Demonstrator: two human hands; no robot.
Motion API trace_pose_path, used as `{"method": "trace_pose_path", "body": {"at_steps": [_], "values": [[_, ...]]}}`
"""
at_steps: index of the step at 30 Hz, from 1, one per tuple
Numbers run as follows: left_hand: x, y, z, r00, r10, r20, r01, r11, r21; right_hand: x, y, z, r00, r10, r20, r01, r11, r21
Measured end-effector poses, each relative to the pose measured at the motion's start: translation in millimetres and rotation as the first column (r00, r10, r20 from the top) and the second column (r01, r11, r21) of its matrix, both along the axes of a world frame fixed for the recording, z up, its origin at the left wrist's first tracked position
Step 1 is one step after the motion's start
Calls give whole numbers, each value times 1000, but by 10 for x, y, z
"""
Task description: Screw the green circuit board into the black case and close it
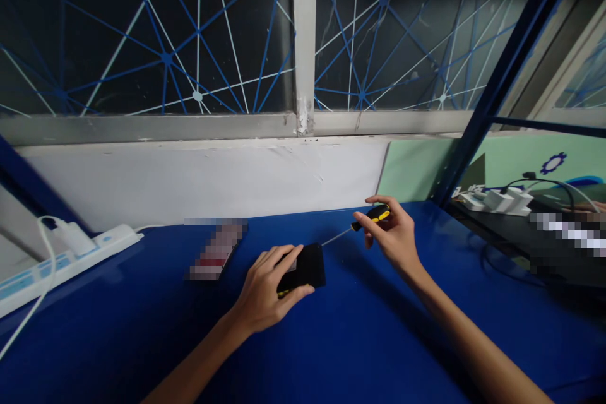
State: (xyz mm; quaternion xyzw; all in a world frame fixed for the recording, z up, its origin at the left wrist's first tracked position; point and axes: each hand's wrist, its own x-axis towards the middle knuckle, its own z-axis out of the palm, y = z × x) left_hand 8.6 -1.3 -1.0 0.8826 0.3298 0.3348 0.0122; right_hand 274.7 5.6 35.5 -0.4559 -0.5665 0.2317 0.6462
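A flat black box-like device [310, 268] rests on the blue tabletop, a bit of yellow showing at its lower left edge. My left hand [272, 287] is closed around its left side, fingers over the top and thumb along the near edge, hiding part of it. In my right hand [395, 233] is a screwdriver [374, 218] with a black and yellow handle, pinched between thumb and fingers. Its thin metal shaft slants down to the left, and the tip meets the device's far right corner. Whether a screw sits there is too small to tell.
Left of the device lies a blurred-out phone-like object [218, 249]. A white power strip [71, 265] with a plugged-in cable runs along the left. To the right are a blue metal post [466, 158], white adapters [506, 201] and dark cables. The wall and window stand behind.
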Motion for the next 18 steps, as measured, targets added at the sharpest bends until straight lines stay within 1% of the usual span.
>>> {"method": "trace_pose_path", "body": {"at_steps": [2,6,8,11,13,15,18], "values": [[2,1,2,1000,3,1,-3,1000,-2,-2,8,-15,1000,27,-10,-27,1000,3],[6,0,6,1000,8,-4,-8,1000,-2,5,16,-11,984,158,-80,-156,987,34],[4,-1,2,1000,11,-9,-11,1000,-5,12,12,4,985,152,-81,-149,988,35],[2,1,-11,1000,12,-6,-12,1000,0,15,-5,24,996,85,-40,-85,996,7],[2,6,-17,1000,9,-2,-9,1000,7,9,-20,31,998,64,-11,-64,998,0],[1,9,-20,1000,8,-1,-8,1000,8,3,-31,34,996,86,2,-86,996,6],[-3,9,-20,1000,6,-2,-6,1000,9,2,-31,35,985,172,-24,-171,985,18]]}}
